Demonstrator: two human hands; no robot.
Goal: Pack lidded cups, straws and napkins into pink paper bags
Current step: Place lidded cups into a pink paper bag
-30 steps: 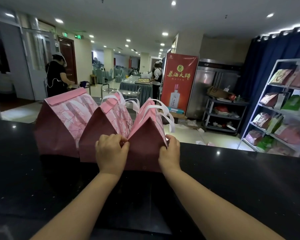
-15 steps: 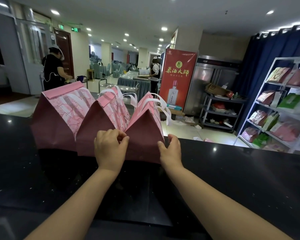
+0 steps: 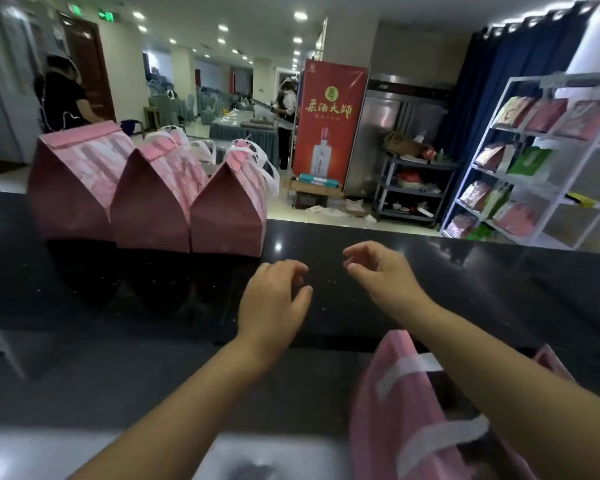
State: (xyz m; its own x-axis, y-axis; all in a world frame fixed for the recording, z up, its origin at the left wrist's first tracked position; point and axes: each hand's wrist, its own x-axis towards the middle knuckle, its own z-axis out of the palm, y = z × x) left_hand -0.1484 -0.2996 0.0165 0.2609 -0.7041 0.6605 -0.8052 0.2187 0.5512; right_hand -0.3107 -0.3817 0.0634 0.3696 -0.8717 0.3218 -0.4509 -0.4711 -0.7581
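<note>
Three closed pink paper bags stand side by side at the far left of the black counter [image 3: 430, 271]: a left bag [image 3: 73, 188], a middle bag [image 3: 149, 206] and a right bag [image 3: 227, 216], the last two with white handles. My left hand [image 3: 274, 299] and my right hand [image 3: 381, 271] hover over the counter to the right of the bags, fingers loosely curled, holding nothing. An open pink bag with white handles [image 3: 406, 410] sits low at the bottom right, under my right forearm. No cups, straws or napkins show.
Beyond the counter stand a red banner [image 3: 329, 123], a steel fridge [image 3: 395, 133], a dark cart [image 3: 413, 185] and a white shelf of packages [image 3: 541, 161]. Two people [image 3: 66, 95] work farther back in the hall.
Both hands have let go of the right bag and drawn back toward me and to the right. The view has tilted down, bringing the open bag at bottom right into sight.
</note>
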